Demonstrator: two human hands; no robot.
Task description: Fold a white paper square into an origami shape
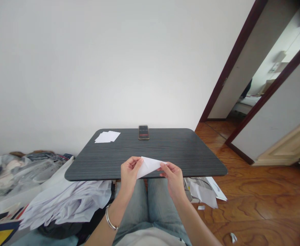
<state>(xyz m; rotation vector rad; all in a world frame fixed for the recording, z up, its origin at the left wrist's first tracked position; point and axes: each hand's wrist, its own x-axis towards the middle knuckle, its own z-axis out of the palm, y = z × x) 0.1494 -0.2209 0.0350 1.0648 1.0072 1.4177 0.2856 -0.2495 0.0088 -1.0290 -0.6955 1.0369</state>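
A folded piece of white paper (150, 166) is held up over the front edge of the dark table (165, 147), tapering to a point on the right. My left hand (130, 169) pinches its wide left end between thumb and fingers. At the narrow right end, my right hand (172, 174) grips the paper with thumb and fingertips. A few white sheets (107, 136) lie at the table's back left. Near the middle of the back edge is a phone (143, 132).
Piled clothes and plastic bags (32, 174) lie left of the table, with white cloth (70, 201) by its front left. Papers and a cable (203, 191) are below the right side. Beyond the wooden floor (252, 194) stands a doorway.
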